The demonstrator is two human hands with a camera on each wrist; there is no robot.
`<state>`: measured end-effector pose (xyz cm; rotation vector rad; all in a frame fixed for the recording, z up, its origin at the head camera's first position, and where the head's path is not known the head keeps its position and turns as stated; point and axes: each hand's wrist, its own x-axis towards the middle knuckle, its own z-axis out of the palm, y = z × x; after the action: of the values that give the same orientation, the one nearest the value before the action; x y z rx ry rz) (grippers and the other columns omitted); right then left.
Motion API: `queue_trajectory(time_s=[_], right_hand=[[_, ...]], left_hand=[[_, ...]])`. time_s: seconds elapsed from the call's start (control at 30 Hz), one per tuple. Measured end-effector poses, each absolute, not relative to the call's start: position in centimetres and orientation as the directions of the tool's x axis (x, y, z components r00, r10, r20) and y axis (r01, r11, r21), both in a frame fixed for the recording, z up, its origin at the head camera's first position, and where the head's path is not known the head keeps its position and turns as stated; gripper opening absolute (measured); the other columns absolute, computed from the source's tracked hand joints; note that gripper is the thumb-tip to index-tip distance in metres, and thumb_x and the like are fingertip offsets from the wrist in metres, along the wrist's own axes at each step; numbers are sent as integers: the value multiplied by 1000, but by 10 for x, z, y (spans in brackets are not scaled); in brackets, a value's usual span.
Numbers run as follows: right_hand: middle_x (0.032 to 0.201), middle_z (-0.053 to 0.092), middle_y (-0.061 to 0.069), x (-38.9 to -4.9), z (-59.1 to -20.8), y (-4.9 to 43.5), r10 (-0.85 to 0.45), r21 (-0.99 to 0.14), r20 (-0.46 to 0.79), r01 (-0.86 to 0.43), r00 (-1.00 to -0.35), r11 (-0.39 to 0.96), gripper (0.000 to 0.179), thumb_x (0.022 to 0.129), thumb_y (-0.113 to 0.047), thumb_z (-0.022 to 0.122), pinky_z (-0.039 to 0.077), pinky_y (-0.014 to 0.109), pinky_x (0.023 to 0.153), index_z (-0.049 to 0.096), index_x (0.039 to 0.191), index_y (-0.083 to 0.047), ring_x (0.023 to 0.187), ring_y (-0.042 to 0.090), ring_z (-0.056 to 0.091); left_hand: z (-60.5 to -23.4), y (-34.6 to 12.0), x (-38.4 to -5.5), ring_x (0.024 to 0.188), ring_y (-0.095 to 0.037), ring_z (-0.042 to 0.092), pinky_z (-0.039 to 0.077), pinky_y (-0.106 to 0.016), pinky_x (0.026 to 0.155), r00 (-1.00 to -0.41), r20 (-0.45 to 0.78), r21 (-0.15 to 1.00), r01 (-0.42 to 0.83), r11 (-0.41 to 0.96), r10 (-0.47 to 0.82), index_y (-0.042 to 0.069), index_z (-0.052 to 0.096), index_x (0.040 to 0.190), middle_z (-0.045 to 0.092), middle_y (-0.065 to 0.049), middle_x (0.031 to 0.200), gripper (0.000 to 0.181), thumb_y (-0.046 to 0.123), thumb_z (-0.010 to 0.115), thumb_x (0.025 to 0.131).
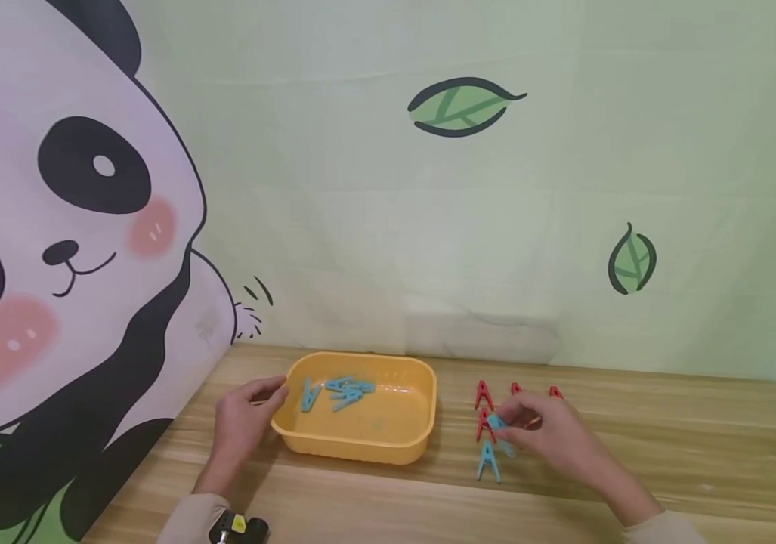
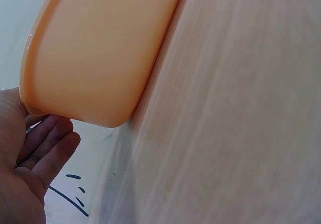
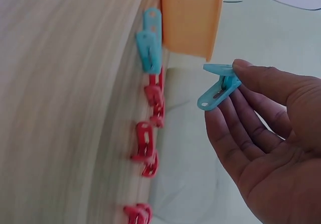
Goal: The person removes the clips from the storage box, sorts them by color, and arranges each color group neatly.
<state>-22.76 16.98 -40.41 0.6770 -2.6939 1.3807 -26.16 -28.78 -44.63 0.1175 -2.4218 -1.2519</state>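
At its left rim, a yellow plastic basin [image 1: 353, 446] is held by my left hand [image 1: 246, 417]; the left wrist view shows the fingers [image 2: 57, 151] bent beneath the basin's lip. Several blue clothespins [image 1: 348, 391] lie inside, toward the left. My right hand [image 1: 554, 438] pinches another blue clothespin [image 3: 220, 89] between thumb and fingers, above the table. Close by, one blue clothespin [image 1: 488, 461] lies below a red clothespin [image 1: 484, 425] on the table. A second red clothespin [image 1: 483, 395] is behind that one. The right hand partly hides two more red clothespins [image 1: 555, 392] in the back row.
The wood-grain table [image 1: 700, 446] extends right of the clothespins. Behind it hangs a pale green backdrop [image 1: 333, 189] with a printed panda [image 1: 88, 227] and leaves. A small black device [image 1: 241, 527] sits at my left wrist.
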Motion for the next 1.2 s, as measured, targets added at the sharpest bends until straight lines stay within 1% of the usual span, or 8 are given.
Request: queue_trajectory(time_s=[0.2, 0.4, 0.57, 0.67, 0.8, 0.9, 1.2], right_hand=[[94, 73, -4, -226, -409, 181, -326, -754, 193, -352, -926, 554, 14, 94, -11, 83, 60, 28, 79, 76, 105, -7, 88, 16, 67], [94, 73, -4, -226, -412, 187, -322, -727, 184, -350, -929, 591, 13, 92, -10, 84, 59, 27, 77, 75, 102, -7, 87, 15, 67], [92, 71, -2, -227, -415, 192, -336, -733, 118, -311, -934, 606, 13, 91, -6, 84, 58, 26, 73, 74, 100, -5, 86, 16, 65], [90, 69, -1, -228, -416, 197, -366, -742, 78, -299, -927, 601, 12, 90, -3, 83, 57, 25, 72, 73, 98, -4, 85, 17, 64], [87, 67, -1, -229, -421, 202, -432, -740, 73, -339, -899, 581, 13, 89, 0, 83, 57, 25, 70, 72, 96, -5, 83, 16, 63], [87, 67, -3, -229, -423, 204, -466, -728, 74, -367, -882, 579, 13, 89, -1, 83, 57, 24, 69, 72, 95, -5, 81, 13, 62], [85, 67, -4, -227, -425, 205, -461, -709, 21, -338, -887, 619, 13, 89, -5, 84, 54, 24, 67, 73, 96, -6, 81, 15, 61]], left_hand=[[-445, -288, -261, 113, -31, 71, 58, -46, 101, -912, 320, 794, 111, 597, -255, 2, 77, 125, 77, -15, 120, 28, 16, 76, 101], [-446, -288, -261, 113, -30, 72, 59, -44, 100, -912, 322, 791, 113, 601, -253, 2, 77, 125, 77, -14, 120, 28, 17, 76, 101], [-445, -288, -260, 113, -31, 71, 59, -44, 100, -913, 320, 794, 113, 598, -253, 2, 77, 125, 77, -15, 120, 28, 16, 76, 101], [-445, -288, -260, 113, -31, 71, 58, -45, 100, -912, 322, 793, 113, 598, -255, 2, 77, 125, 77, -16, 120, 28, 16, 76, 101], [-445, -287, -259, 114, -31, 71, 58, -46, 101, -912, 319, 797, 110, 594, -258, 2, 77, 125, 77, -15, 121, 28, 16, 76, 101], [-445, -287, -260, 115, -31, 71, 58, -45, 101, -912, 315, 796, 105, 595, -261, 2, 77, 125, 76, -15, 122, 28, 17, 76, 101], [-445, -286, -260, 115, -31, 71, 57, -47, 102, -913, 314, 797, 104, 595, -261, 2, 77, 125, 77, -15, 121, 28, 17, 76, 101]])
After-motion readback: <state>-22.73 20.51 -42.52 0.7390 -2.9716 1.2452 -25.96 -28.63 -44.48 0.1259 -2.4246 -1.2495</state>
